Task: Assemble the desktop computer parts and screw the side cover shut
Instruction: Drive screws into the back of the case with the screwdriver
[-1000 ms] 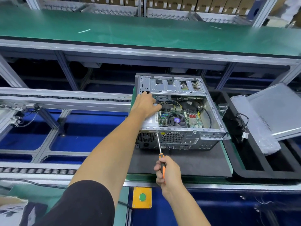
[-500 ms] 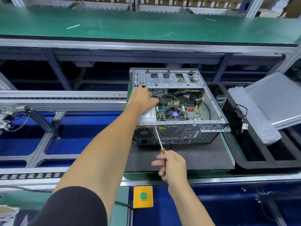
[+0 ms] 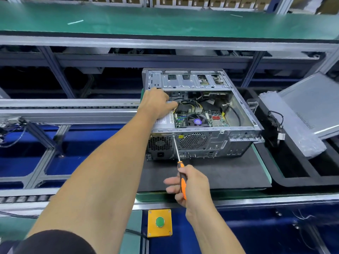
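An open desktop computer case [image 3: 216, 142] lies on its side on a black foam mat [image 3: 220, 173], its motherboard and fan showing. My left hand [image 3: 156, 103] rests on the power supply [image 3: 163, 123] in the case's left corner, fingers curled over its inner edge near the cables. My right hand [image 3: 190, 184] grips an orange-and-black screwdriver [image 3: 180, 171]. The screwdriver's tip touches a screw at the top of the rear panel, between the two fan grilles. The grey side cover [image 3: 311, 103] leans at the right, apart from the case.
A black tray [image 3: 275, 173] at the right holds a bubble-wrap bag [image 3: 293, 125] and a black cable [image 3: 277, 123]. A yellow box with a green button [image 3: 160, 222] sits on the near rail. Conveyor rails run left; a green shelf spans above.
The view has shifted slightly. My right hand has turned on the screwdriver handle, its fingers now spread further out. My left hand stays on the power supply.
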`<state>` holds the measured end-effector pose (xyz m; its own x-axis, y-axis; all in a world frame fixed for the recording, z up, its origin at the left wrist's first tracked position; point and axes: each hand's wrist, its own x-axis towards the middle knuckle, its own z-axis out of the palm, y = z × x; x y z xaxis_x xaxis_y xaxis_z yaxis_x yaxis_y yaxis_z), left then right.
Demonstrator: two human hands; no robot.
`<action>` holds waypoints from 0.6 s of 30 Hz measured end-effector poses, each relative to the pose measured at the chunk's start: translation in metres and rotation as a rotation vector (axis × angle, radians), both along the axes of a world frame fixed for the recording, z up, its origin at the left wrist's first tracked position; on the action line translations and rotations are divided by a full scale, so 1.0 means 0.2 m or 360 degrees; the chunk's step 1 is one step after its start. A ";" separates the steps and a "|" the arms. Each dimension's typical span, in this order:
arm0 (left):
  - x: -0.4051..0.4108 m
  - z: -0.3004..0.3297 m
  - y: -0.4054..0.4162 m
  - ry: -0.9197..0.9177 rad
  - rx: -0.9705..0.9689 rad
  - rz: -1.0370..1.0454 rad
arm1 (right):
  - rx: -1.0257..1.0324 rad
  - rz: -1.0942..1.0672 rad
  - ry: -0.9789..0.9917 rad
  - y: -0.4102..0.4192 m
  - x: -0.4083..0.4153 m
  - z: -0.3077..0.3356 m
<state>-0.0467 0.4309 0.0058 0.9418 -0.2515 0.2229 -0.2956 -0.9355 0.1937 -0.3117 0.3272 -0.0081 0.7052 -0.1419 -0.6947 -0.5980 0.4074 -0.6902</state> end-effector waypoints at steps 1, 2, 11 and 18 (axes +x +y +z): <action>0.00 0.00 0.00 0.0000 0.0009 0.0001 | 0.0076 0.0017 0.0027 0.01 0.00 0.00; 0.01 0.00 0.00 -0.0004 0.0019 0.0000 | 0.0130 0.0013 0.0039 0.03 0.00 0.00; 0.01 0.00 0.00 -0.0003 0.0057 -0.0023 | 0.0022 -0.0152 -0.0286 0.07 -0.03 -0.06; 0.05 -0.03 0.01 -0.0049 0.0007 -0.0065 | -0.0350 -0.0072 -0.0402 0.07 -0.03 -0.11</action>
